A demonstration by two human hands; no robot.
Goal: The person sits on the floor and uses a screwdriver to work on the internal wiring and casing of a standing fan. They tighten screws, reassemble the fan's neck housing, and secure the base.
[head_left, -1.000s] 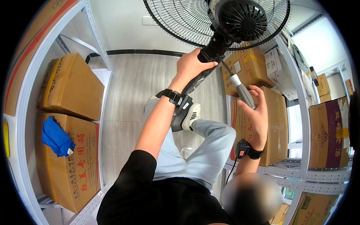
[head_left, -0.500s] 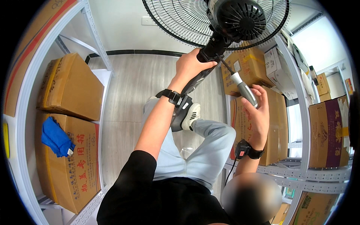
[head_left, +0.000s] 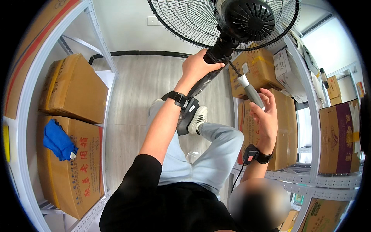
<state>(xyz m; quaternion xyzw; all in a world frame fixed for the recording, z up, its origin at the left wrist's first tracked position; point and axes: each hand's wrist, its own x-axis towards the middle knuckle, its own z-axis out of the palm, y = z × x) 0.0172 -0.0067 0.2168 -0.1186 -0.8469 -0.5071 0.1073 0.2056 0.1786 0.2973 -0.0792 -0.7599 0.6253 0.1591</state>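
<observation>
A black standing fan [head_left: 247,21] rises at the top of the view, its round wire cage behind the motor housing. My left hand [head_left: 196,69] is wrapped around the fan's black neck, just below the head. From the right, a screwdriver [head_left: 253,94] with a grey and white handle slants up to the neck, and its dark shaft touches the neck near my left thumb. The fingers of my right hand [head_left: 264,118] pinch the butt end of that handle. The exact seat of the screwdriver's tip is too small to make out.
Cardboard boxes [head_left: 73,92] fill the left shelf, with a blue cloth [head_left: 58,140] lying on one. More boxes [head_left: 284,123] stand on the right shelving close beside my right hand. The fan's base [head_left: 187,116] rests on the floor by my shoe [head_left: 198,119].
My right fingers have shifted slightly around the end of the screwdriver handle. My left hand and the fan stay almost where they were.
</observation>
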